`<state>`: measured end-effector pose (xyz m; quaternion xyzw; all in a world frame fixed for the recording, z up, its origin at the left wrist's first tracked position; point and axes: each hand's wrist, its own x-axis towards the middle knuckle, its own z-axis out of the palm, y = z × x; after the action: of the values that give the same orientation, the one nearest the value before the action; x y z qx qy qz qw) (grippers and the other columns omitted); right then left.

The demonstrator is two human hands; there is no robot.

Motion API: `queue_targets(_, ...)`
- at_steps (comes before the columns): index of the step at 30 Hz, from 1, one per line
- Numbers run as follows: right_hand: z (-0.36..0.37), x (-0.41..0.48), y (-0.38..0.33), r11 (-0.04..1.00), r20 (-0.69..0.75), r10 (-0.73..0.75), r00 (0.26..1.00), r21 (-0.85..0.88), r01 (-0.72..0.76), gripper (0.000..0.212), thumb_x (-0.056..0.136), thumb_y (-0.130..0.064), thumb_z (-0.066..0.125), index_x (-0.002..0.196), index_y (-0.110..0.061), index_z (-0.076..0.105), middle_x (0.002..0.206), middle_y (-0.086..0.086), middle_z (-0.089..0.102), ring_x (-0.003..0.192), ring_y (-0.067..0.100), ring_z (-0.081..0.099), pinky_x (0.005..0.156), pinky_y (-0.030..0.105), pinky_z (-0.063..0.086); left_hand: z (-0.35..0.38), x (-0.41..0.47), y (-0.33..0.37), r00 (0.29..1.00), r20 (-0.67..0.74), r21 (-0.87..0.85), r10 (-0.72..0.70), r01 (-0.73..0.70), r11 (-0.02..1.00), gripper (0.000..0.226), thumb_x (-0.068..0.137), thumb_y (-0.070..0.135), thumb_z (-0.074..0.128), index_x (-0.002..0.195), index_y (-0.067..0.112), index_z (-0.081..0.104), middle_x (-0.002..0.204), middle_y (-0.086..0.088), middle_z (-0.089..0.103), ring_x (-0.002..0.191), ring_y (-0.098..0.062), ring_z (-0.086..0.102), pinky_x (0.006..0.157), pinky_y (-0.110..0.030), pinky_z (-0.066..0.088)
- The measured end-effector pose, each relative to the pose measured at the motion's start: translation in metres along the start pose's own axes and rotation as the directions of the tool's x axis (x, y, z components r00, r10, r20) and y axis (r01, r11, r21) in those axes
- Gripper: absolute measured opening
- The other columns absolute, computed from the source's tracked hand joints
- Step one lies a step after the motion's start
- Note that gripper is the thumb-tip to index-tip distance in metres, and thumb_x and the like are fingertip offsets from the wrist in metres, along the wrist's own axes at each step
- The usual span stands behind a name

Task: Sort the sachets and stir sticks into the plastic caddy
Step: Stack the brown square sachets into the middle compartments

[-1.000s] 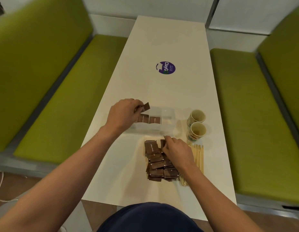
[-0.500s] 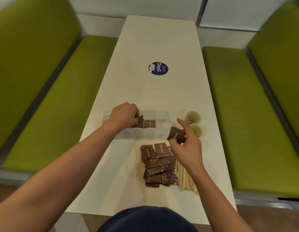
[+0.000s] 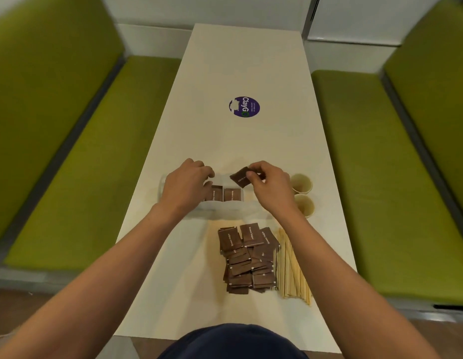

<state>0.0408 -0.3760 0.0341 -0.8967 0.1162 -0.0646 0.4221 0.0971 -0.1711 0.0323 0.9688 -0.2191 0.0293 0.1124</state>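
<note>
A clear plastic caddy (image 3: pixel 225 206) lies across the white table (image 3: pixel 246 60). Two brown sachets (image 3: pixel 226 195) stand side by side in it. My left hand (image 3: pixel 185 186) hovers over the caddy's left part, fingers curled down on a third sachet that it mostly hides. My right hand (image 3: pixel 270 189) pinches a brown sachet (image 3: pixel 239 178) tilted above the caddy's right part. A pile of several brown sachets (image 3: pixel 247 257) lies nearer to me. Wooden stir sticks (image 3: pixel 292 270) lie in a bundle just right of the pile.
Two paper cups (image 3: pixel 301 183) (image 3: pixel 306 204) stand right of the caddy, close to my right wrist. A round purple sticker (image 3: pixel 244 107) is further up the table. Green benches (image 3: pixel 77 156) (image 3: pixel 375 177) flank both long sides.
My right hand lifted a sachet from the pile and carried it up over the caddy. My left hand lowered its sachet into the caddy's left part.
</note>
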Motion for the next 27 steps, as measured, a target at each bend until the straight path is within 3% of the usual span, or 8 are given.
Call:
queue_targets(2,0.010,0.015,0.001,0.992,0.086,-0.030,0.996,-0.121,0.041,0.023,0.103,-0.024,0.056,0.120,-0.019,0.071,0.125,0.002,0.064,0.119,0.025,0.052,0.089,0.030,0.038,-0.004,-0.011,-0.003,0.999,-0.040,-0.009,-0.016,0.016,1.000,0.023,0.098,0.027,0.057,0.117,0.025,0.070,0.109,0.007,0.068,0.106,-0.018,0.054,0.065,-0.032,0.045)
queue_targets(5,0.020,0.030,0.003,0.953,0.205,-0.038,0.978,-0.288,0.098,0.028,0.104,-0.023,0.051,0.124,-0.017,0.071,0.129,0.008,0.056,0.125,0.029,0.042,0.094,0.036,0.040,-0.004,-0.026,-0.007,0.996,-0.076,-0.014,-0.045,0.044,0.999,0.021,0.097,0.027,0.058,0.112,0.027,0.072,0.104,0.009,0.068,0.102,-0.018,0.054,0.061,-0.029,0.038)
queue_targets(9,0.032,0.035,0.007,0.887,0.313,-0.039,0.949,-0.426,0.177,0.030,0.103,-0.024,0.051,0.124,-0.016,0.071,0.126,0.012,0.054,0.124,0.033,0.041,0.098,0.045,0.046,-0.002,-0.043,-0.011,0.993,-0.089,-0.034,-0.073,0.070,0.997,0.018,0.097,0.027,0.057,0.107,0.027,0.073,0.100,0.011,0.068,0.096,-0.017,0.052,0.057,-0.029,0.041)
queue_targets(14,0.043,0.034,0.010,0.810,0.383,-0.073,0.921,-0.516,0.279,0.030,0.103,-0.026,0.053,0.126,-0.018,0.071,0.125,0.012,0.053,0.124,0.032,0.042,0.094,0.045,0.049,0.000,-0.059,-0.006,0.992,-0.088,-0.044,-0.090,0.087,0.995,0.017,0.098,0.028,0.059,0.108,0.027,0.073,0.099,0.011,0.068,0.097,-0.016,0.053,0.058,-0.029,0.044)
queue_targets(20,0.041,0.023,0.018,0.819,0.336,-0.165,0.927,-0.477,0.318,0.035,0.102,-0.029,0.057,0.136,-0.023,0.065,0.124,0.008,0.055,0.120,0.030,0.045,0.094,0.042,0.047,0.004,-0.077,0.009,0.994,-0.032,-0.061,-0.104,0.102,0.993,0.021,0.098,0.030,0.058,0.115,0.027,0.070,0.108,0.010,0.067,0.103,-0.014,0.052,0.065,-0.028,0.043)
queue_targets(24,0.024,-0.009,0.025,0.920,0.256,-0.211,0.943,-0.272,0.280,0.026,0.100,-0.026,0.059,0.123,-0.025,0.072,0.107,-0.001,0.059,0.108,0.021,0.051,0.083,0.034,0.045,0.016,-0.093,0.023,0.995,0.061,-0.135,-0.073,0.081,0.988,0.023,0.099,0.035,0.057,0.117,0.028,0.069,0.109,0.010,0.066,0.105,-0.012,0.054,0.071,-0.030,0.050)
queue_targets(27,0.014,-0.040,0.040,0.923,0.316,-0.193,0.929,-0.262,0.280,0.025,0.100,-0.026,0.059,0.121,-0.024,0.072,0.108,-0.001,0.067,0.106,0.018,0.058,0.084,0.030,0.043,0.028,-0.101,0.035,0.988,0.154,-0.154,-0.030,0.054,0.987,0.027,0.100,0.041,0.054,0.121,0.030,0.068,0.114,0.010,0.064,0.108,-0.014,0.056,0.075,-0.032,0.051)
